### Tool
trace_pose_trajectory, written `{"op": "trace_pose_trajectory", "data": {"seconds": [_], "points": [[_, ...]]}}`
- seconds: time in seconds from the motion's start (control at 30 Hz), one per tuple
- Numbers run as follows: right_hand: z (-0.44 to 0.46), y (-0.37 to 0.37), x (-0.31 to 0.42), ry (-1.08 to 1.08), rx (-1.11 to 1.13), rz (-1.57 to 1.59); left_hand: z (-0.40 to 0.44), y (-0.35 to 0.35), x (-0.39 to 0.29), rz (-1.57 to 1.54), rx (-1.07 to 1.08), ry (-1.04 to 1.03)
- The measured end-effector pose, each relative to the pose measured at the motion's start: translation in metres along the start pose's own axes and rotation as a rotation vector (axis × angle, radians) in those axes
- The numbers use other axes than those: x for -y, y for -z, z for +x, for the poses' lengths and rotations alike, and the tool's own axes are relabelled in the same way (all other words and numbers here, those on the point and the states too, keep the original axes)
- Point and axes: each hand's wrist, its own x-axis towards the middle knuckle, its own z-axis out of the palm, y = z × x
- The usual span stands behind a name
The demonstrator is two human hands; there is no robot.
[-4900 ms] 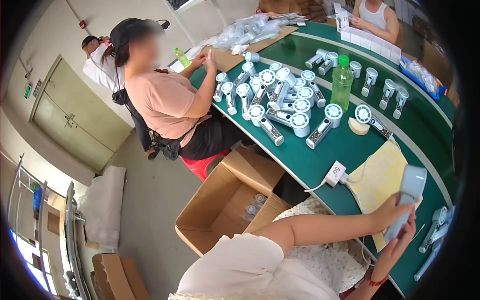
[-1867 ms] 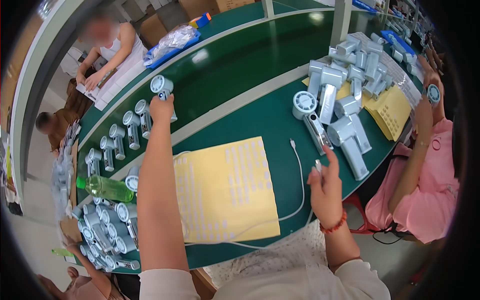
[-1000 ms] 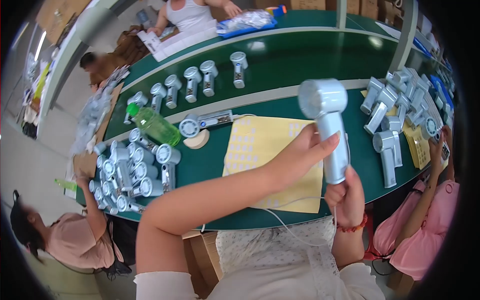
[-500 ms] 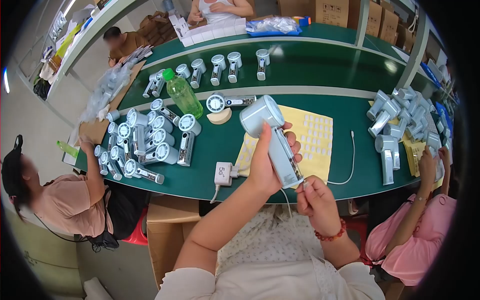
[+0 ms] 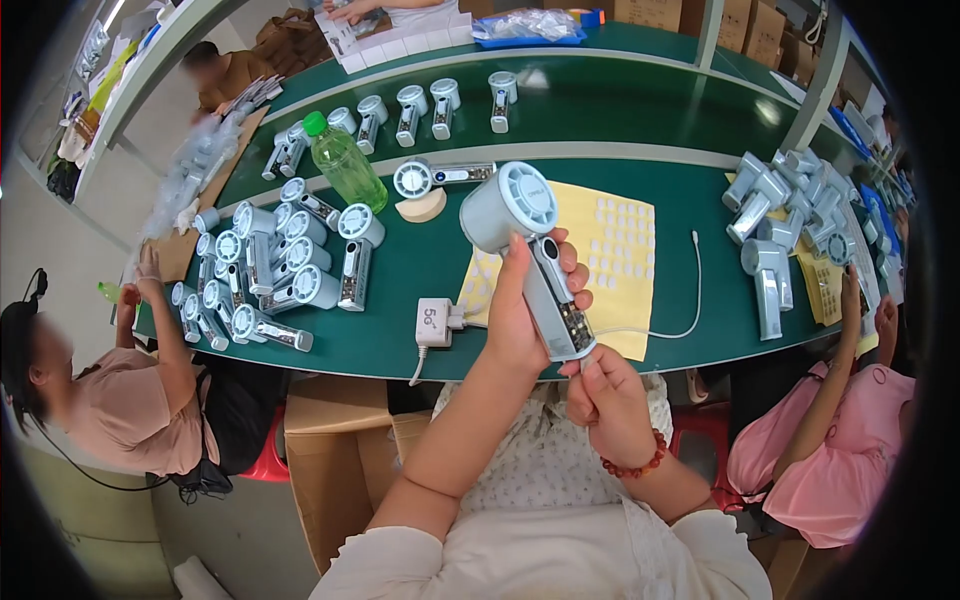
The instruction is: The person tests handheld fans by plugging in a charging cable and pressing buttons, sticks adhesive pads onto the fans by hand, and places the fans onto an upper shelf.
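Note:
My left hand [image 5: 515, 305] is wrapped around the handle of a pale blue handheld fan [image 5: 497, 210]. The fan is tilted, its round head at the top and its grille turned to the right; the clear panel on the handle shows circuitry. At the lower end of the handle, my right hand [image 5: 615, 400] pinches the plug of a white charging cable, largely hidden by the fingers. A white charger block [image 5: 433, 322] marked 5G lies left of my hands. Behind the fan, a yellow sheet [image 5: 628, 270] carries rows of small white stickers.
Many similar fans [image 5: 258, 260] crowd the left, with another pile [image 5: 770, 260] on the right. Several fans [image 5: 410, 115] line the raised shelf. A green bottle [image 5: 345, 165] stands near a fan lying flat [image 5: 440, 177]. A second white cable [image 5: 697, 285] curves rightward. Co-workers sit at both sides.
The fan has been turned so its grille and clear handle panel face me more. My right hand's plug is now against the handle's bottom end. The view has shifted slightly.

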Motion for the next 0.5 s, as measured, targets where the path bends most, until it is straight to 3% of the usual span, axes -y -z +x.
{"op": "trace_pose_trajectory", "data": {"seconds": [0.17,0.27,0.37,0.5], "points": [[0.001,0.003,-0.002,-0.056,0.024,0.114,-0.003,0.007,-0.003,-0.044,0.094,0.026],[0.003,0.003,-0.004,-0.088,0.052,-0.027,-0.005,0.025,-0.002,-0.22,0.335,0.061],[0.001,-0.003,-0.005,-0.171,0.065,0.043,-0.004,0.036,-0.005,-0.21,0.444,0.132],[0.0,-0.009,-0.009,-0.113,0.13,0.002,-0.006,0.032,-0.013,-0.253,0.496,0.209]]}}
